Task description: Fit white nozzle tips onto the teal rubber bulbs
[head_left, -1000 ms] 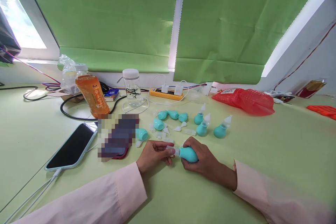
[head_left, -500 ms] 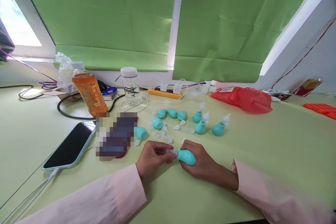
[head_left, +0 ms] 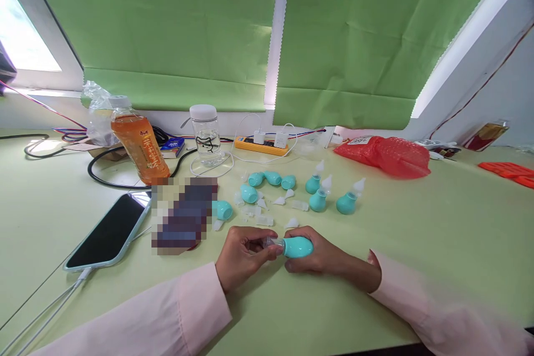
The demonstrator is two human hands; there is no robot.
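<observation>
My right hand (head_left: 319,253) is wrapped round a turquoise squeeze bulb (head_left: 298,247) of a nasal aspirator, lying level with its neck to the left. My left hand (head_left: 246,253) pinches a clear plastic nozzle (head_left: 273,242) at the bulb's neck; its tip is partly hidden by my fingers. Beyond my hands lie loose turquoise bulbs (head_left: 249,194), translucent white tips (head_left: 292,223) and clear connector tubes (head_left: 265,221). Three aspirators with nozzles on, one of them this upright aspirator (head_left: 346,203), stand behind my right hand.
At left are a phone (head_left: 106,233) with a cable, a blurred dark item (head_left: 183,217) and a tilted orange drink bottle (head_left: 139,147). Along the back stand a clear water bottle (head_left: 206,136), an orange power strip (head_left: 261,146) and a red plastic bag (head_left: 381,156).
The bulb has tipped to a more level angle, in line with the nozzle. My right fingers have shifted round it, and the view has moved slightly.
</observation>
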